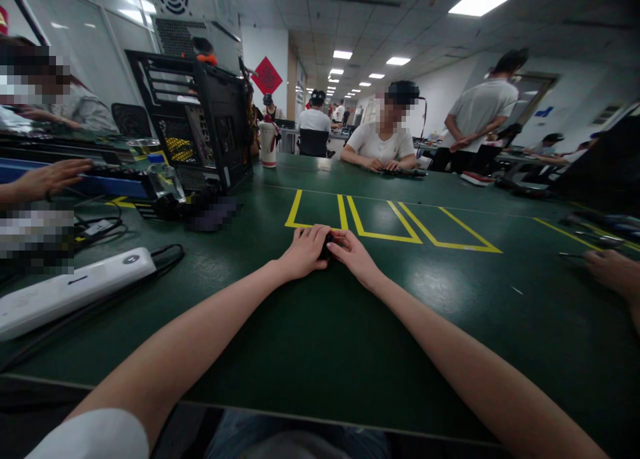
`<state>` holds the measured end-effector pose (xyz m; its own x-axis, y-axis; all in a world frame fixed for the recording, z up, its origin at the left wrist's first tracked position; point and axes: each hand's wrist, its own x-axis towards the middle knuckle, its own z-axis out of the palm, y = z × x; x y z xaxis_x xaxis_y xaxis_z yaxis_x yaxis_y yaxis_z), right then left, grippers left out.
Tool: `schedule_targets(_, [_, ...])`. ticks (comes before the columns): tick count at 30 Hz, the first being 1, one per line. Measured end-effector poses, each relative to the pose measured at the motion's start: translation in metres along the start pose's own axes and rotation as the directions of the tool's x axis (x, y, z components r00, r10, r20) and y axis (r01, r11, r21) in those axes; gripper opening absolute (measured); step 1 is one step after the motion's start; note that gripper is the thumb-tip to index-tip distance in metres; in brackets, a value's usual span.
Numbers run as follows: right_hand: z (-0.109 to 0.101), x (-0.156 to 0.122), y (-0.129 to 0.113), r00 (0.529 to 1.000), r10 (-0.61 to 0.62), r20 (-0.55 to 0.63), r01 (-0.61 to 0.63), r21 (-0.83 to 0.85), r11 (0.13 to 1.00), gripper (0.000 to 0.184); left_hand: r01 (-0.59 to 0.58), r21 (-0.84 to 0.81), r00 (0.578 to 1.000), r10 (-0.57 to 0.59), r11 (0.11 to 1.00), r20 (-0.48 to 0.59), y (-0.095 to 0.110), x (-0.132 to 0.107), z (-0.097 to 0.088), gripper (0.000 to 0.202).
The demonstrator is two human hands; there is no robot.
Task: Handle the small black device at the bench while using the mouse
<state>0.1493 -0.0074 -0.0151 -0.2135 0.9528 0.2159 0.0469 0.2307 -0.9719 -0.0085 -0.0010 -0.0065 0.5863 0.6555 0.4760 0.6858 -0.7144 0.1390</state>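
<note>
Over the middle of the green table (pixel 320 339), a small black object (pixel 327 247) is held between my two hands, mostly covered by the fingers, so its kind cannot be made out. My left hand (pixel 304 251) wraps round it from the left, its fingers curled over the top. From the right, my right hand (pixel 353 252) pinches its near side with thumb and fingers. Both hands are closed on it and meet just in front of the yellow tape outlines (pixel 393 236).
At left are a white power strip (pixel 80 289) with cables, an open black computer case (pixel 210 119) and a co-worker's hand (pixel 55 176). A white cup (pixel 269 144) stands behind. Another person's hand (pixel 614 269) holds a thin tool at right. Someone in white (pixel 385 142) sits opposite.
</note>
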Motion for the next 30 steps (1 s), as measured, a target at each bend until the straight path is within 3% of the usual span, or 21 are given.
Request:
schedule_targets(3, [-0.001, 0.001, 0.000, 1.000, 0.023, -0.021, -0.023, 0.008, 1.000, 0.041, 0.000, -0.007, 1.000, 0.000, 1.000, 0.004, 0.000, 0.000, 0.000, 0.060])
schedule_targets(7, [-0.006, 0.002, 0.001, 0.998, -0.028, 0.062, 0.027, 0.014, 1.000, 0.033, 0.006, -0.024, 1.000, -0.006, 1.000, 0.009, 0.001, 0.000, -0.001, 0.060])
schedule_targets(11, [-0.009, -0.001, 0.001, 0.992, -0.066, 0.111, 0.061, 0.046, 0.997, 0.040, 0.007, -0.025, 1.000, -0.006, 1.000, 0.007, 0.001, 0.000, -0.001, 0.058])
schedule_targets(18, [-0.005, -0.002, -0.002, 1.000, -0.008, 0.013, 0.007, 0.039, 0.999, 0.028, 0.008, -0.013, 1.000, -0.008, 1.000, -0.005, 0.000, 0.001, 0.002, 0.061])
schedule_targets(24, [0.000, -0.001, 0.000, 0.994, -0.106, 0.036, 0.104, 0.049, 0.993, 0.038, 0.013, -0.020, 1.000, -0.013, 1.000, 0.003, -0.001, 0.001, 0.002, 0.061])
schedule_targets(27, [0.001, -0.001, 0.003, 0.989, -0.137, 0.054, 0.136, 0.026, 0.990, 0.034, 0.009, -0.014, 1.000, -0.009, 1.000, 0.002, -0.001, 0.002, 0.003, 0.060])
schedule_targets(30, [-0.001, 0.000, 0.008, 0.996, -0.090, 0.006, 0.091, -0.060, 0.994, 0.027, 0.026, -0.015, 1.000, -0.026, 1.000, -0.004, -0.003, 0.002, 0.002, 0.058])
